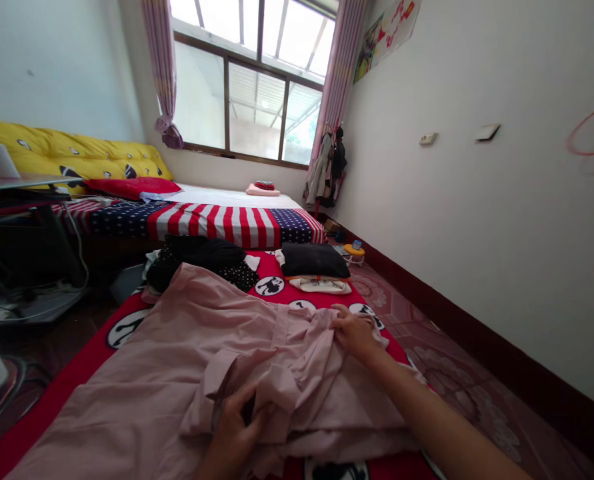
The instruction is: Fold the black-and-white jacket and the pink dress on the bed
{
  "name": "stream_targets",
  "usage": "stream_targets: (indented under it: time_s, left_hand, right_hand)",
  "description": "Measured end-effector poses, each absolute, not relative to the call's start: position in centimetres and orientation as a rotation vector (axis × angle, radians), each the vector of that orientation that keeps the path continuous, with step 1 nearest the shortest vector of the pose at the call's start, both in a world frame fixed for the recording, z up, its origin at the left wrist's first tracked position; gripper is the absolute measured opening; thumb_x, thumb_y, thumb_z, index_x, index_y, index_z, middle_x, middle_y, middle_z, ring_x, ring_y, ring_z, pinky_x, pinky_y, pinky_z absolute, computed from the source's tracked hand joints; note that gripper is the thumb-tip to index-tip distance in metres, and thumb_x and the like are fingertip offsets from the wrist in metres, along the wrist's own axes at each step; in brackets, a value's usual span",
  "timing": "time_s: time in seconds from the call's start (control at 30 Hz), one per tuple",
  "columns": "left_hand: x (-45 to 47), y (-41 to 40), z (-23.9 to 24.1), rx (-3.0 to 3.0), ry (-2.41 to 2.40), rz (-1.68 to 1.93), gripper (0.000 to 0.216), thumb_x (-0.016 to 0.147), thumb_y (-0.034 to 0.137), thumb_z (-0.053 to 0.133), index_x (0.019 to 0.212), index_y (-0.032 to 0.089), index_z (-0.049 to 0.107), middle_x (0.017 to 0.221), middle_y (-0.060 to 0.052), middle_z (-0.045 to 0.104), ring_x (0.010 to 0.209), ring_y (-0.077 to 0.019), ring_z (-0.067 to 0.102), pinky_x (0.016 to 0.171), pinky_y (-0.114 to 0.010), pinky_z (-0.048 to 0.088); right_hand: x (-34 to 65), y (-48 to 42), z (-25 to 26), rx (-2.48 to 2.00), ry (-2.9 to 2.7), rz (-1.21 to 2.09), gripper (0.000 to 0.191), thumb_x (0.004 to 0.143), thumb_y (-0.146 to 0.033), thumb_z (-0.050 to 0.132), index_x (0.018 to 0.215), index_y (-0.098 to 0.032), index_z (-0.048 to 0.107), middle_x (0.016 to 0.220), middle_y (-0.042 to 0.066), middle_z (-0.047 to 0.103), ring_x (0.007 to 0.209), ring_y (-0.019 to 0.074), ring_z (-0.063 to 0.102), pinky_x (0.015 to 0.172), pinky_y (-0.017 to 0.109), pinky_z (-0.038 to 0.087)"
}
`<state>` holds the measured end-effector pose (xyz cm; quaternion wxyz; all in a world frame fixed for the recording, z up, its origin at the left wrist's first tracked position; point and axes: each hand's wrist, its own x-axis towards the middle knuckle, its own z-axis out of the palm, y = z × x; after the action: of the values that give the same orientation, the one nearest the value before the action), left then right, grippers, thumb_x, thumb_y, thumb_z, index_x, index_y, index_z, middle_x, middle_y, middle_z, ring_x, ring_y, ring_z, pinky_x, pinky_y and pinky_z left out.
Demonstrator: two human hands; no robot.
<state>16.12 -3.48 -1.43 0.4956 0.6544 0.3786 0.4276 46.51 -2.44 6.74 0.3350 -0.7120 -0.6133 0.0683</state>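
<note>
A dusty-pink garment (141, 373) lies spread and rumpled across a red cover (71, 373) with round black-and-white prints. Near its lower middle, my left hand (239, 423) has its fingers curled around a fold of the pink cloth. My right hand (357, 333) pinches the same garment farther up on the right side. Between both hands the fabric is bunched, with a loose flap sticking up beside my left hand. I cannot make out the garment's exact cut.
Behind the garment are a heap of black clothes (201, 257) and a folded stack (314, 260) topped with dark cloth. Farther back stands a bed with a striped, starred cover (217, 223). A desk (27, 183) is at left, a small yellow stool (354, 252) and wall (477, 233) at right.
</note>
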Motion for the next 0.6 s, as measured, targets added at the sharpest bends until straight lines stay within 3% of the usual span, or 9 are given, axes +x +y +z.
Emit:
stream_targets:
  time_s: [0.07,0.17,0.37,0.43,0.53,0.6]
  left_hand:
    - [16.2,-3.3,-1.6,1.518,0.902,1.059,0.045,0.073,0.048,0.07,0.102,0.014,0.071,0.101,-0.01,0.074,0.097,-0.029,0.067,0.084,-0.035,0.055]
    - [16.5,-3.0,-1.9,1.38,0.909,1.116,0.048,0.073,0.049,0.07,0.105,0.014,0.066,0.103,-0.01,0.073,0.095,-0.027,0.068,0.079,-0.032,0.056]
    - [16.1,-2.4,-1.3,1.107,0.947,1.27,0.055,0.07,0.045,0.074,0.113,0.016,0.057,0.1,-0.01,0.073,0.094,-0.0261,0.069,0.078,-0.031,0.056]
    - [15.9,-2.4,-0.5,1.067,0.954,1.301,0.053,0.071,0.044,0.073,0.113,0.016,0.058,0.101,-0.01,0.072,0.094,-0.0259,0.069,0.078,-0.031,0.056]
    - [16.0,-2.6,0.8,1.073,0.926,1.324,0.049,0.073,0.043,0.071,0.112,0.016,0.057,0.102,-0.009,0.072,0.095,-0.0251,0.068,0.077,-0.03,0.056]
    - [16.4,-3.2,1.4,1.147,0.892,1.323,0.043,0.075,0.042,0.07,0.109,0.017,0.059,0.102,-0.008,0.071,0.094,-0.0241,0.068,0.076,-0.029,0.057]
  right_hand:
    - [46.5,-1.2,6.8,-1.818,-1.519,0.241,0.013,0.074,-0.02,0.056,0.072,-0.02,0.068,0.093,0.005,0.071,0.082,0.0198,0.064,0.079,0.03,0.047]
    - [46.9,0.7,6.6,-1.744,-1.382,0.29,0.024,0.082,-0.033,0.048,0.075,-0.018,0.065,0.075,0.006,0.07,0.074,0.0204,0.065,0.068,0.031,0.051]
    - [44.5,-0.3,5.5,-1.538,-1.261,0.344,0.039,0.078,-0.035,0.055,0.113,-0.018,0.057,0.105,0.009,0.068,0.096,0.0213,0.066,0.082,0.035,0.053]
    - [42.6,-2.4,5.3,-1.491,-1.28,0.32,0.033,0.08,-0.035,0.056,0.11,-0.02,0.058,0.11,0.009,0.065,0.1,0.0218,0.064,0.084,0.035,0.052]
    - [39.3,-6.1,5.7,-1.425,-1.395,0.378,0.021,0.085,-0.038,0.056,0.096,-0.022,0.063,0.101,0.008,0.066,0.095,0.0223,0.062,0.081,0.034,0.05]
    - [37.0,-8.3,6.4,-1.341,-1.478,0.539,0.027,0.086,-0.044,0.055,0.098,-0.022,0.065,0.1,0.007,0.066,0.096,0.023,0.062,0.083,0.034,0.049]
